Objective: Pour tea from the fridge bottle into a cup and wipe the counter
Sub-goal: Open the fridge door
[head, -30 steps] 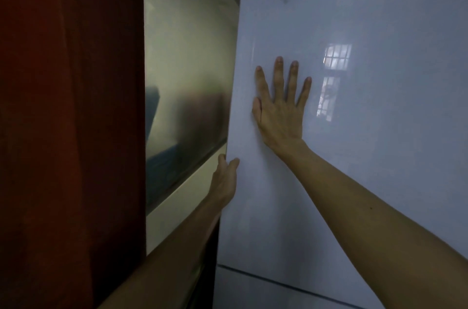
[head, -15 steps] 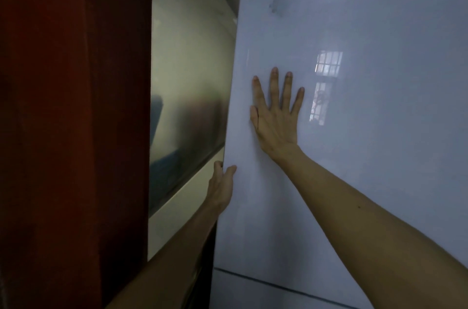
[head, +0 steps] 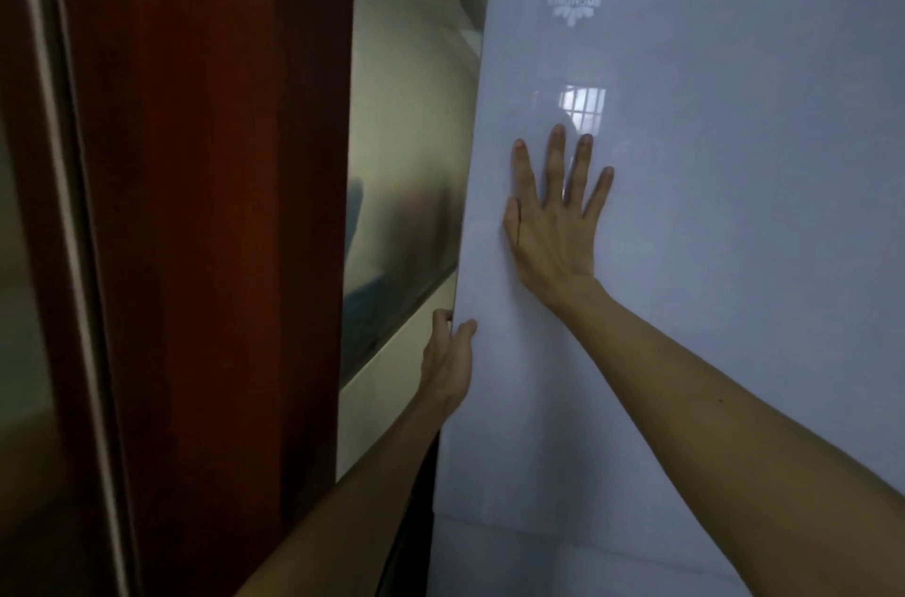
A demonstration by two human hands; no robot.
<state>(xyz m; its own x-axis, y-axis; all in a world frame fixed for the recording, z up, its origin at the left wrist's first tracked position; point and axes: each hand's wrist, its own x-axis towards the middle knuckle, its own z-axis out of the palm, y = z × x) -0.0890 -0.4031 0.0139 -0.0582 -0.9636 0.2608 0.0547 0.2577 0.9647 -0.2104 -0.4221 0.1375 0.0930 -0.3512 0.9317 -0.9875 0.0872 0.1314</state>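
I see a glossy white fridge door (head: 710, 302) filling the right two thirds of the frame, from the top edge down to the bottom. My right hand (head: 556, 224) lies flat against it just right of centre, palm on the surface, four fingers (head: 556, 165) spread apart and pointing up, thumb tucked along the left side of the palm; it clamps on nothing. The right forearm (head: 734, 425) runs from the wrist down to the lower right corner. My left hand (head: 448, 364) sits lower, slightly left of centre, wrapped over the door's left edge: the thumb shows on the front face, the other fingers curl behind the edge and are mostly hidden, so it is closed on the edge of the fridge door. Its forearm comes up from the bottom middle of the frame. High on the door, in the upper right, there is a pale flower-shaped logo (head: 574, 1) with small lettering I cannot read, a bright rectangular light reflection above it, and a reflected barred window just above my right fingertips. A faint horizontal seam crosses the door near the bottom. Left of the door is a grey-green, shiny wall panel (head: 401, 185) with blurred reflections, and further left a dark red wooden frame (head: 210, 229) runs the height of the picture. The tea bottle and cup are out of view.
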